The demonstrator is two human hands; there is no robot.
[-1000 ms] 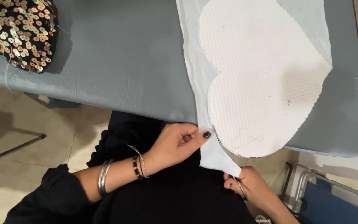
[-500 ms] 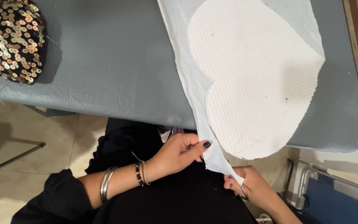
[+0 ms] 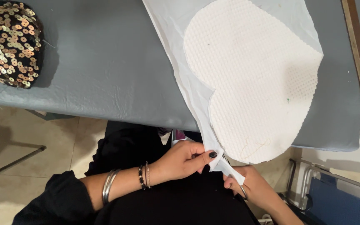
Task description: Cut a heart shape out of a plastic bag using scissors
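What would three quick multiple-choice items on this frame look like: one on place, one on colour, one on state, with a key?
1. Where does the sequined piece lie?
A. at the table's far left
B. on the heart-shaped piece
C. on the floor

2. What colour is the table cover?
A. red
B. grey-blue
C. yellow

3. What is the left hand doing?
A. resting flat on the table
B. holding the wooden ruler
C. pinching the thin white fabric below the table edge

Key: 1 A, the sequined piece sits at the left end of the table cover, apart from the white heart-shaped piece. 2 B, the cover is plain grey-blue. 3 C, thumb and fingers close on the thin white fabric where it hangs off the edge; the right hand holds its lower end, and the wooden ruler lies untouched at right.
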